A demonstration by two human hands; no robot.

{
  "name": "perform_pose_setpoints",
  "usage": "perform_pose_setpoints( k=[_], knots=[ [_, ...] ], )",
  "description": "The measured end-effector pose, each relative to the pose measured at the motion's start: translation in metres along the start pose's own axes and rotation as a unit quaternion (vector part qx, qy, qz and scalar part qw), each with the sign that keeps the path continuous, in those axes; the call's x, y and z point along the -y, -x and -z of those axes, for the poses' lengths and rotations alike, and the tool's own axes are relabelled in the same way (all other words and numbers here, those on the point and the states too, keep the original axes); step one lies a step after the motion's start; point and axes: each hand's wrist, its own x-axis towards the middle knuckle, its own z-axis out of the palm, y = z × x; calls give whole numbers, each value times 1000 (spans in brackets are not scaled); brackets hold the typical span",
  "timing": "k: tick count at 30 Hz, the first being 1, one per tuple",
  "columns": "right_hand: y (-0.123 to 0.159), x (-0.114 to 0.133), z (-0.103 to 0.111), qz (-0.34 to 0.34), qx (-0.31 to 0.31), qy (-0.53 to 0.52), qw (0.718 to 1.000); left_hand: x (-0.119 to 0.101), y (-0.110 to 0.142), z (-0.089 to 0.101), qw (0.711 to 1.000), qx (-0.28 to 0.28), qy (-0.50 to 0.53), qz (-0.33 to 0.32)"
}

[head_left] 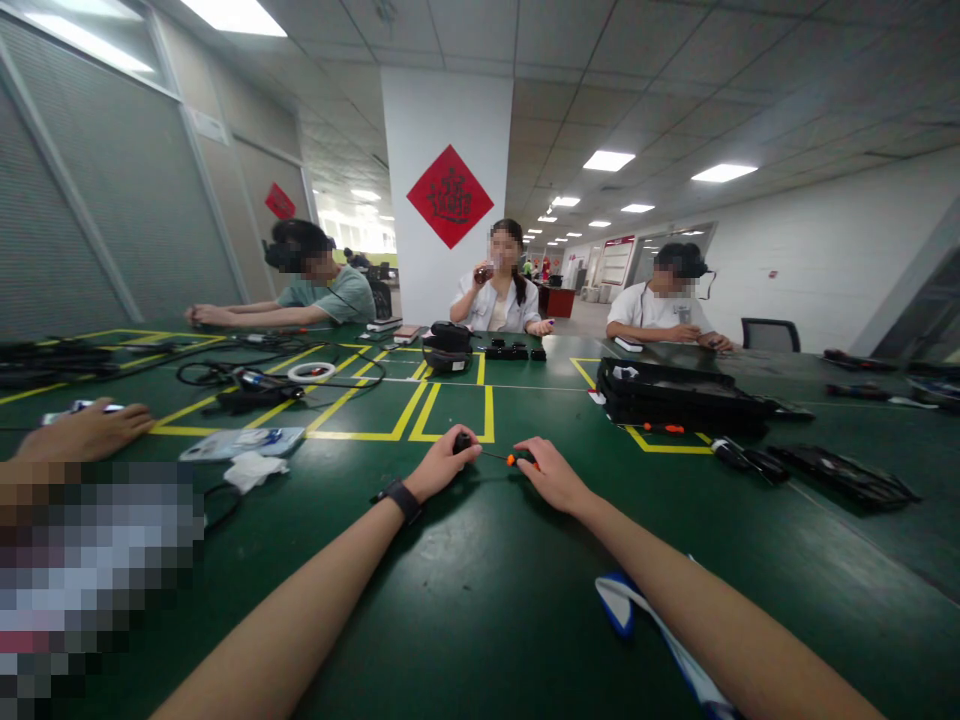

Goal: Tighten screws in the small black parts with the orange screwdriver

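My left hand [439, 468], with a dark band on its wrist, is closed on a small black rounded piece [462, 441] above the green table [465, 600]. An orange-and-black screwdriver [513, 460] lies in the fingers of my right hand [553, 477], its handle partly hidden by them. The thin metal shaft points left and reaches the fingertips of my left hand. Whether its tip touches the black piece I cannot tell.
A black case [675, 392] and an orange screwdriver [664, 428] lie to the right. A blue-white strap [667, 630] passes near my right forearm. Leftward are a phone [244, 442], crumpled tissue [256, 472], cables and a co-worker's hand [90, 430]. Several people sit around the table.
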Motion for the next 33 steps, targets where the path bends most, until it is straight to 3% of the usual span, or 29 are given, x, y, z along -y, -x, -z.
perform_pose_setpoints(
  k=[6, 16, 33],
  knots=[
    [1, -2, 5, 4, 5, -30, 1000, 1, -1, 0, 1000, -11, -1, -7],
    [5, 20, 6, 0, 16, -98, 995, 1, -2, 3, 1000, -16, 19, 8],
    [5, 23, 6, -1, -9, -108, 994, -4, 1, 4, 999, -24, 36, 28]
  ],
)
